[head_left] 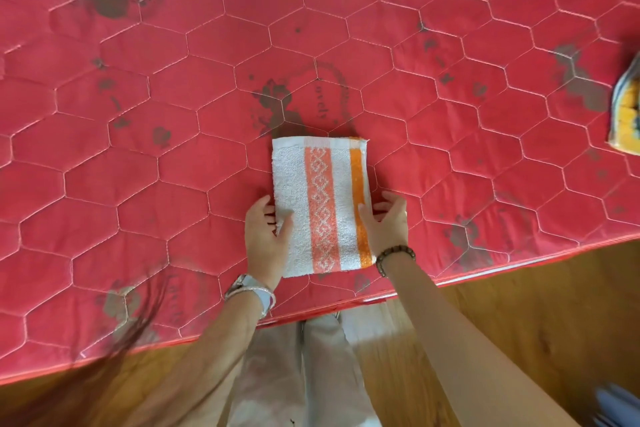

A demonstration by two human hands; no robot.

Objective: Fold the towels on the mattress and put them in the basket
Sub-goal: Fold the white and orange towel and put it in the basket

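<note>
Pale trousers (322, 374) fill the bottom middle, cut off by the frame, over a wooden floor (502, 322), and a smear of dark hair (138, 322) hangs blurry at lower left. Bottom right corner has some blue thing (616, 406), too blurred and cropped to tell what it is. Over at the right edge a second towel (628, 107), yellow with blue-ish bits, is mostly out of frame, so can't say if it's folded. Both forearms reach forward from below onto the red quilted mattress (173, 114), watch (247, 284) on the left wrist, bead bracelet (394, 255) on the right. They flank the folded towel (320, 204), white with orange stripes, which lies flat close to the mattress's near edge. Left hand (265, 236) grasps the towel's left edge, thumb on top, fingers curled at the side, tips hidden so no idea how far under they go. Right hand (386, 222) is loose and spread, thumb resting on the orange stripe, fingers fairly straight just past the right edge; whether they're tucked under it isn't clear.
</note>
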